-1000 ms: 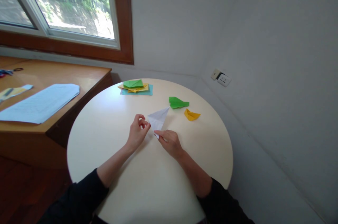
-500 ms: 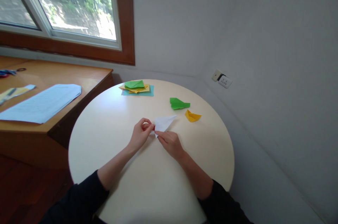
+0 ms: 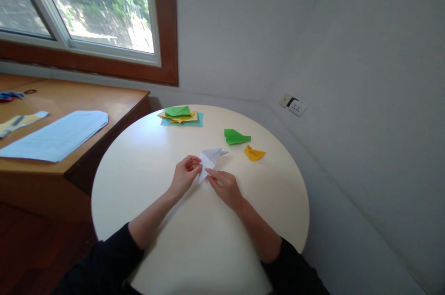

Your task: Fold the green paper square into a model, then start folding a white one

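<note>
At frame centre, a creased, pointed white paper fold (image 3: pixel 210 160) is pinched by the left hand (image 3: pixel 185 178) and right hand (image 3: pixel 224 185) on the smooth round table (image 3: pixel 146 179).

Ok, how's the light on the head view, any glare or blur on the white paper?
Head view: daylight from the window, overexposed outside; soft glare on the table; white paper sharp but low in contrast against it, between left hand and right hand; edges bowed by the lens.

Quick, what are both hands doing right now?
Left hand: closed, pinching the white folded paper.
Right hand: fingertips pressing on the same paper's near end.
</note>
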{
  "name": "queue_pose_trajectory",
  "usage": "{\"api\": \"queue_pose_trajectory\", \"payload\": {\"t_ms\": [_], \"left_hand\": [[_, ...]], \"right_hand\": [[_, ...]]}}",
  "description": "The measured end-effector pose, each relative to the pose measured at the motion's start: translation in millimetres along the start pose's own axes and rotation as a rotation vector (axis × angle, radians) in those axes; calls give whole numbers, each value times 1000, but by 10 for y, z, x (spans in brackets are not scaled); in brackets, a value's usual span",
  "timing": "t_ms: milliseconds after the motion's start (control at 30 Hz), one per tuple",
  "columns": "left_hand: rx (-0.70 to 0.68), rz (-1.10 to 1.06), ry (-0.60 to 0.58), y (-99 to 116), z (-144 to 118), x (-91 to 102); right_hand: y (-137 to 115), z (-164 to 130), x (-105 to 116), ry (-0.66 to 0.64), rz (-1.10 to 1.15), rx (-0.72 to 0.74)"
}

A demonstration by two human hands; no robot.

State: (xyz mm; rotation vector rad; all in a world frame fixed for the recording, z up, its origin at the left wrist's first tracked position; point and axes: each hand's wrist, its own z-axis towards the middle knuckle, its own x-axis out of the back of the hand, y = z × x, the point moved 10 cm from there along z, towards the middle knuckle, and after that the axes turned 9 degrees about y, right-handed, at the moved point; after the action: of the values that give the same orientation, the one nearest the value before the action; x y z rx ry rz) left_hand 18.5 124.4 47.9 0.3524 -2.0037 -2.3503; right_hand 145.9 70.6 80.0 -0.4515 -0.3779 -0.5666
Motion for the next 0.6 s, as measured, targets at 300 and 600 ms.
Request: {"api": "queue_pose_trajectory", "payload": {"t_ms": [300, 600], "left_hand": [[81, -11, 86, -96, 72, 130], [112, 19, 79, -86, 66, 115]], "right_hand": [[701, -140, 76, 147, 630, -861], [436, -147, -193, -205, 1018, -947]]}}
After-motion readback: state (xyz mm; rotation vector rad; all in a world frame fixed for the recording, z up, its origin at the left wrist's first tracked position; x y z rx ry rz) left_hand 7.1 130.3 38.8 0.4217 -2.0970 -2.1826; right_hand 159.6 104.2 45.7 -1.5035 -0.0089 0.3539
